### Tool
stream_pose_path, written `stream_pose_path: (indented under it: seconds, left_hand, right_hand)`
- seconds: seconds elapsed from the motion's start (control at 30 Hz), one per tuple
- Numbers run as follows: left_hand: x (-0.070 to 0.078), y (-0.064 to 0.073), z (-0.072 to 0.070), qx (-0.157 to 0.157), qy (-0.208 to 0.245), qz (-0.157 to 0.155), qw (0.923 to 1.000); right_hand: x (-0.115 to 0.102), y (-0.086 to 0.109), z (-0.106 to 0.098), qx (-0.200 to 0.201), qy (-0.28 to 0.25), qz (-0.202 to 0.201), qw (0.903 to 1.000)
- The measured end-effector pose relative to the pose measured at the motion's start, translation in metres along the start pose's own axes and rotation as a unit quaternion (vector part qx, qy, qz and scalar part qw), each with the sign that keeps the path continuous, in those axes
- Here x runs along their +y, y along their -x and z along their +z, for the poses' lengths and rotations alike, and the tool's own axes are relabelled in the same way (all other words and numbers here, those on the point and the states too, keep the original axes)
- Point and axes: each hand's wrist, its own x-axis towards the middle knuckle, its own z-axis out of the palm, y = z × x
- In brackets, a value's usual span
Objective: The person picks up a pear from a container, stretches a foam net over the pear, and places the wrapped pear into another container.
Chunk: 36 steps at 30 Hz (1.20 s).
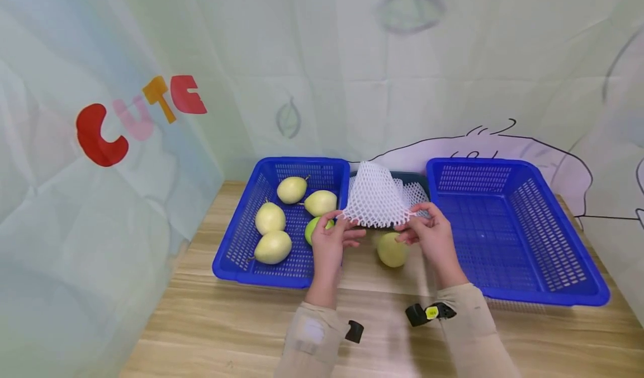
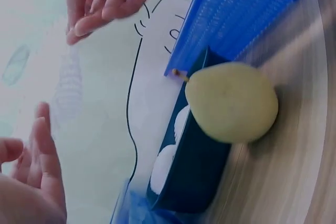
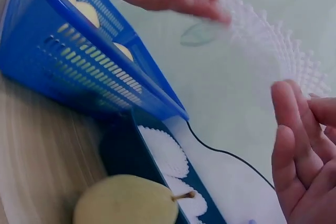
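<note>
Head view downward, wrist views closer, tilted, sharing pear

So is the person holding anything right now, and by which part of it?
Yes, a white foam net, pinched at both ends of its wide near edge: one end by the left hand, the other by the right hand.

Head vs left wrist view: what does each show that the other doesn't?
Head only: the CUTE lettering, and four pale pears plus a green fruit inside the left blue basket.

Left wrist only: the stem of the loose pear. It also shows much of the dark green bin's outer side, largely hidden from the head camera.

Both: left hand, right hand, the white foam net (blurred from the wrist), loose pear, bin, right blue basket, wood-grain table.
</note>
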Motion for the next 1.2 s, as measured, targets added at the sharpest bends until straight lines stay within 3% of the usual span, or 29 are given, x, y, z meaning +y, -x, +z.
stream_pose_path:
  seconds: [0.17,0.27,0.37,0.47,0.53,0.63,0.7,0.83,0.93,1.0,1.2]
  left_hand:
    - [-0.002,0.001,0.003,0.046,0.097,-0.019,0.994]
    - [-0.003,0.002,0.006,0.061,0.162,-0.04,0.9841]
    - [-0.005,0.004,0.009,0.068,0.229,-0.068,0.9687]
    - [-0.006,0.006,0.012,0.075,0.281,-0.094,0.9521]
    - [-0.007,0.006,0.014,0.073,0.294,-0.11,0.9466]
    - [-0.011,0.006,0.018,0.051,0.279,-0.128,0.9504]
    - [-0.016,0.007,0.02,0.029,0.256,-0.132,0.9572]
    - [-0.032,0.007,0.023,-0.022,0.199,-0.142,0.9694]
    - [-0.043,0.008,0.023,-0.058,0.155,-0.16,0.9731]
    - [-0.048,0.01,0.023,-0.074,0.13,-0.177,0.9728]
    - [-0.056,0.014,0.021,-0.101,0.081,-0.23,0.9646]
  right_hand:
    - [0.004,0.003,0.005,0.013,-0.084,0.04,0.9956]
    - [0.008,0.003,0.006,0.014,-0.13,0.038,0.9907]
    - [0.011,0.003,0.005,0.009,-0.167,0.028,0.9854]
    - [0.014,0.003,0.002,-0.007,-0.231,0.024,0.9725]
    - [0.015,0.003,-0.001,-0.029,-0.29,0.024,0.9562]
    - [0.015,0.004,-0.004,-0.05,-0.36,0.027,0.9313]
    - [0.014,0.004,-0.003,-0.04,-0.381,0.032,0.9232]
    - [0.014,0.006,0.001,0.042,-0.334,0.047,0.9406]
    - [0.019,0.007,0.005,0.098,-0.273,0.06,0.9551]
    - [0.024,0.007,0.006,0.107,-0.257,0.063,0.9584]
    - [0.034,0.007,0.009,0.085,-0.266,0.037,0.9594]
